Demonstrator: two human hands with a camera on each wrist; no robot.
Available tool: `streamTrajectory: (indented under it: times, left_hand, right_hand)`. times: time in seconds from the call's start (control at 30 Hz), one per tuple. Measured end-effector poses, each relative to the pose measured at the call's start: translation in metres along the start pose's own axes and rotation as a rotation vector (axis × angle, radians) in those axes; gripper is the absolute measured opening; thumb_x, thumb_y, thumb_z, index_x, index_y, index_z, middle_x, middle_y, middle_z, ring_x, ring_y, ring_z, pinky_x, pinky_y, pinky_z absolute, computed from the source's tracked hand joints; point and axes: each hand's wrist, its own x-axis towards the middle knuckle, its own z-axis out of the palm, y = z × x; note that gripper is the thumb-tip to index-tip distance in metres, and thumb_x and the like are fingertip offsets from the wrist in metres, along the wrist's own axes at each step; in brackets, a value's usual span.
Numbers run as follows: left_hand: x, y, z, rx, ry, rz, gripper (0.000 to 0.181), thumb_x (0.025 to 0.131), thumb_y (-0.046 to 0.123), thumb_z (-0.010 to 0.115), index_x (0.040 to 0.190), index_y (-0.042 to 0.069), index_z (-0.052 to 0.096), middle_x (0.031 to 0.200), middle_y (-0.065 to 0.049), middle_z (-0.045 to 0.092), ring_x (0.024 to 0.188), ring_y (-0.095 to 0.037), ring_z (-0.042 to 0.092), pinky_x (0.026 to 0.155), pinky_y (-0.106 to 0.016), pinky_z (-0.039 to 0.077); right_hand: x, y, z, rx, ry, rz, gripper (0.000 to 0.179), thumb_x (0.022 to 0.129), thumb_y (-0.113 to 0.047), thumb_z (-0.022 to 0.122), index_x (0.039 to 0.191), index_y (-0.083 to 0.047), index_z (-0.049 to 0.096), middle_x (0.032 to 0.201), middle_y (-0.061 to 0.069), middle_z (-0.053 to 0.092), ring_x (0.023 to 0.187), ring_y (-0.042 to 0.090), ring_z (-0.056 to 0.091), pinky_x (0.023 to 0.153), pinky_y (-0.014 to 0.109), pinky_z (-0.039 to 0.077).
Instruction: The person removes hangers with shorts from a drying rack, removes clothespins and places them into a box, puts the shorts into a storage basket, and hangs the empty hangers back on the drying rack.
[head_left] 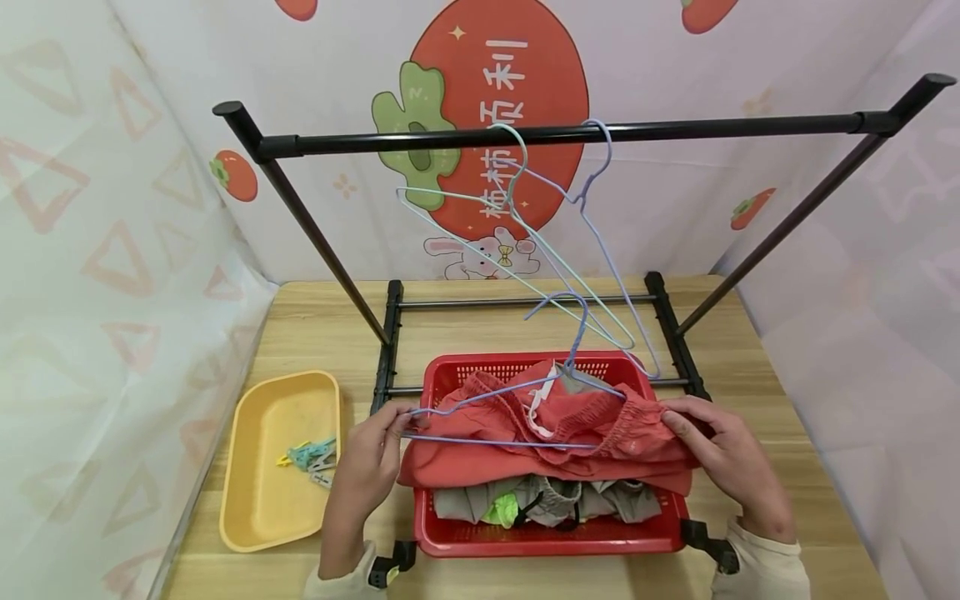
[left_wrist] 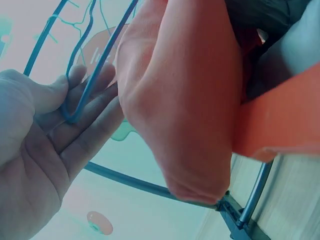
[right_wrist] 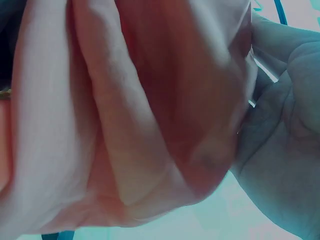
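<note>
My left hand [head_left: 371,454] pinches the left end of a blue-purple wire hanger [head_left: 579,337]; in the left wrist view the hanger's bend [left_wrist: 72,117] lies between thumb and fingers. The hanger's right end goes inside the waistband of red shorts [head_left: 465,462] with a white drawstring [head_left: 542,404]. At the right edge of that waistband, my right hand [head_left: 731,458] grips the cloth between thumb and fingers. The shorts lie spread over a red basket [head_left: 551,548]. Below them in the basket are grey garments [head_left: 468,502] and a bright green piece [head_left: 502,509].
A black clothes rack [head_left: 375,143] stands behind the basket. On its bar hang a mint hanger [head_left: 442,194] and a purple hanger [head_left: 602,242], above and behind the shorts. A yellow tray [head_left: 255,467] with several clothespins [head_left: 309,453] sits at the left.
</note>
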Motion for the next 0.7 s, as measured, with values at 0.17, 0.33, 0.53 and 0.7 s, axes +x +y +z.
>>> streamTrajectory:
  times: [0.17, 0.33, 0.53, 0.7]
  left_hand:
    - [-0.001, -0.002, -0.005, -0.056, 0.076, -0.002, 0.019, 0.102, -0.010, 0.053, 0.105, 0.002, 0.067, 0.093, -0.001, 0.074, 0.082, -0.022, 0.074, 0.077, -0.026, 0.059]
    - [-0.002, -0.004, -0.009, -0.078, 0.122, 0.008, 0.019, 0.101, -0.013, 0.051, 0.106, -0.002, 0.066, 0.093, -0.004, 0.075, 0.081, -0.024, 0.074, 0.078, -0.024, 0.058]
    - [-0.005, -0.010, -0.014, -0.125, 0.142, -0.012, 0.018, 0.103, -0.012, 0.048, 0.103, -0.004, 0.064, 0.093, -0.009, 0.075, 0.083, -0.023, 0.074, 0.078, -0.027, 0.059]
    - [-0.007, -0.011, -0.020, -0.147, 0.172, -0.039, 0.019, 0.106, -0.009, 0.046, 0.102, -0.005, 0.064, 0.092, -0.011, 0.075, 0.085, -0.018, 0.074, 0.077, -0.029, 0.060]
  right_hand:
    - [-0.002, 0.001, -0.002, -0.002, 0.001, 0.030, 0.029, 0.094, 0.014, 0.065, 0.114, -0.005, 0.074, 0.108, -0.004, 0.071, 0.089, 0.005, 0.064, 0.077, 0.013, 0.048]
    - [-0.004, 0.001, -0.003, -0.008, 0.012, 0.055, 0.028, 0.094, 0.012, 0.065, 0.116, -0.004, 0.074, 0.107, -0.006, 0.071, 0.086, 0.005, 0.063, 0.073, 0.014, 0.048]
    - [-0.005, 0.004, -0.004, -0.006, 0.035, 0.057, 0.025, 0.096, 0.007, 0.066, 0.117, -0.004, 0.074, 0.111, -0.007, 0.071, 0.095, 0.004, 0.064, 0.079, 0.011, 0.047]
    - [-0.006, 0.003, -0.006, -0.031, 0.041, 0.056, 0.021, 0.098, 0.003, 0.066, 0.115, -0.005, 0.075, 0.110, -0.009, 0.071, 0.097, 0.003, 0.063, 0.082, 0.010, 0.046]
